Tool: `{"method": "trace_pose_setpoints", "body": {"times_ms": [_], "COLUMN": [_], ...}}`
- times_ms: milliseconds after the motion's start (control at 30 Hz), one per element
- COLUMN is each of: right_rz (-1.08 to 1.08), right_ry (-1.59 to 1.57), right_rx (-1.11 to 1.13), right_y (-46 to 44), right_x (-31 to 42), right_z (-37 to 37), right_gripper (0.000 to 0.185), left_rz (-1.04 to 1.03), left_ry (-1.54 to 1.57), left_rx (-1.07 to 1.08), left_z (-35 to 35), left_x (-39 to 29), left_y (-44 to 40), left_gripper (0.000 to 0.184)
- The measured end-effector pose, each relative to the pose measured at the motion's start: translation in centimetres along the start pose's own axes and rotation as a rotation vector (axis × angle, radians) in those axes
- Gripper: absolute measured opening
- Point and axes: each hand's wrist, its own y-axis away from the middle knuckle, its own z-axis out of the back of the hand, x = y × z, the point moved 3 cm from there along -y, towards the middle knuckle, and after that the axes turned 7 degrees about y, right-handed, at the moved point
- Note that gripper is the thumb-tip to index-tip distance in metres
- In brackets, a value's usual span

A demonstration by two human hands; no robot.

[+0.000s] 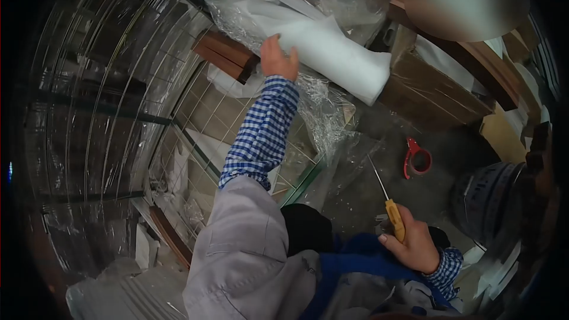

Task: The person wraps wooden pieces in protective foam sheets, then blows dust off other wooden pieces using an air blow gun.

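My left hand [278, 61] reaches forward with its fingers apart, at the near side of a white foam wrap roll [332, 53]. I cannot tell whether the fingertips touch the roll. Just left of this hand is a reddish-brown wooden piece [224, 54], lying by the wire mesh. My right hand [415, 249] is low on the right, closed around the yellow handle of a screwdriver [395, 216]. Its long thin metal shaft points up and away. Beyond it, a red tape dispenser [417, 159] lies on the dark floor.
A wire cage [112, 77] rises on the left, with green-edged bars [305, 181] near me. Crumpled clear plastic film [323, 106] spreads beneath the roll. A cardboard box [435, 89] with curved brown wooden parts [483, 68] and a bucket [489, 198] stand to the right.
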Motion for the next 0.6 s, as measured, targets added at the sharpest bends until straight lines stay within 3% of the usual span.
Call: {"method": "trace_pose_setpoints", "body": {"times_ms": [33,67,133,333,467,600], "right_rz": [-0.024,-0.049,-0.087,-0.173,-0.208,-0.222], "right_ry": [0.007,0.012,-0.009,0.013,0.057,0.066], "right_rx": [0.008,0.008,0.020,0.075,0.100,0.102], "right_y": [-0.3,-0.8,-1.8,-4.3,-5.3,-5.8], "right_x": [0.1,0.2,0.5,2.7,3.6,3.5], "right_z": [-0.4,-0.7,-1.5,-4.1,-5.1,-5.3], "right_gripper": [0.065,0.065,0.066,0.069,0.071,0.070], "left_rz": [0.436,0.631,0.800,0.762,0.760,0.721], "left_ry": [-0.082,-0.221,-0.339,-0.333,-0.404,-0.281], "left_rx": [0.009,0.011,0.080,0.229,0.353,0.392], "left_z": [1.9,3.2,6.0,4.7,4.1,4.6], "left_x": [5.7,11.7,15.2,21.1,22.0,23.3], "left_y": [0.8,1.9,3.2,1.2,-0.1,0.1], "left_gripper": [0.057,0.069,0.087,0.101,0.089,0.078]}}
